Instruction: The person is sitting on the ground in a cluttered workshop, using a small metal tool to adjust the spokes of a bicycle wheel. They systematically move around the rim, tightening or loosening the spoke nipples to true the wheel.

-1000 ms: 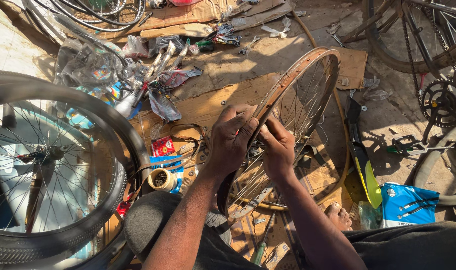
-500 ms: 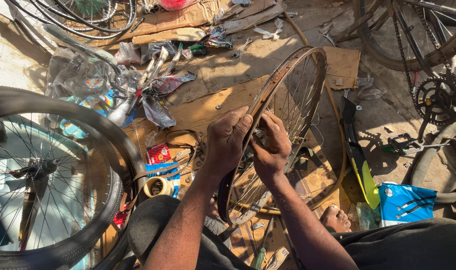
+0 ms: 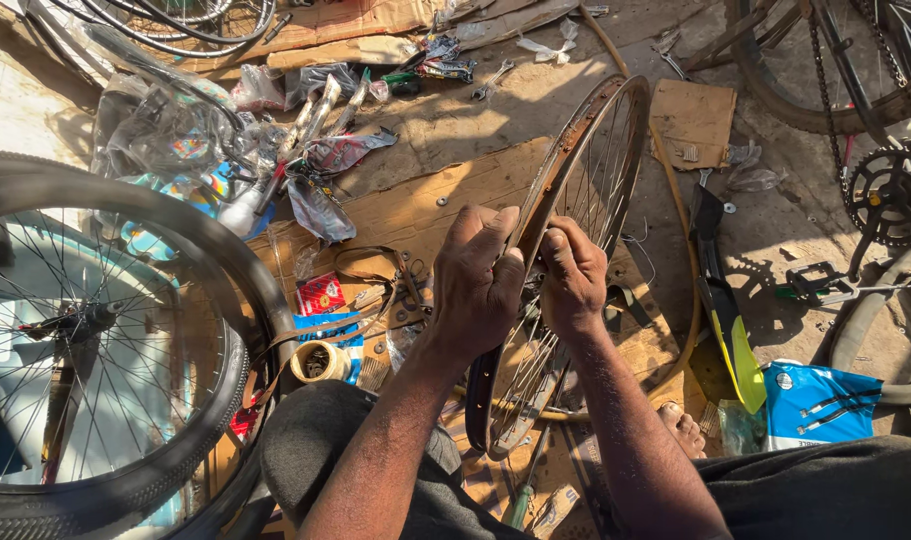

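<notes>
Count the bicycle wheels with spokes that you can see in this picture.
4: bare rim held upright by both hands; tyred wheel at left; one at top left; one at top right, partly cropped. Others may lie out of frame.

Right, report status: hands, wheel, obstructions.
Left hand and right hand both grip the bare wheel rim, upright between the knees. Tyred wheel stands close left. Nothing blocks the hands.

rim (image 3: 575, 170): rusty brown; tyre (image 3: 190, 260): black; box (image 3: 813, 405): blue; packet (image 3: 320, 293): red
</notes>
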